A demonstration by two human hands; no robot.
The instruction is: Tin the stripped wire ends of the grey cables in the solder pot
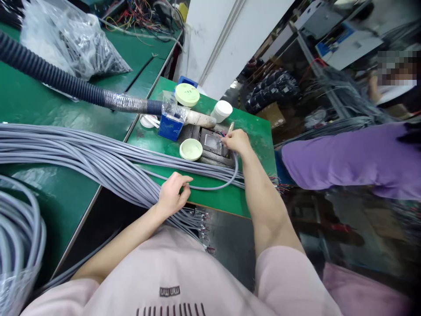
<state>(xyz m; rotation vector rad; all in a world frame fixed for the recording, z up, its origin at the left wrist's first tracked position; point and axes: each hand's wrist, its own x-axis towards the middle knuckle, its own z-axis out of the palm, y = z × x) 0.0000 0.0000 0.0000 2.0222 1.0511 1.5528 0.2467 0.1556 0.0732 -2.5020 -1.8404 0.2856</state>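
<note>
My right hand [237,141] pinches the stripped end of one grey cable [226,181] and holds its coloured wire tips over a small metal pot [212,144] on the green table [226,199]. That cable loops back toward me. My left hand [173,193] rests on the thick bundle of grey cables [98,156], fingers curled around a few strands near the table's front edge. The bundle's stripped ends hang off the edge below that hand.
A black corrugated hose [49,74] ends above the pot. Around the pot sit a blue box [170,126], a pale green dish [190,149], a round lid [187,94] and a white jar [222,109]. A person in purple [345,158] sits at right.
</note>
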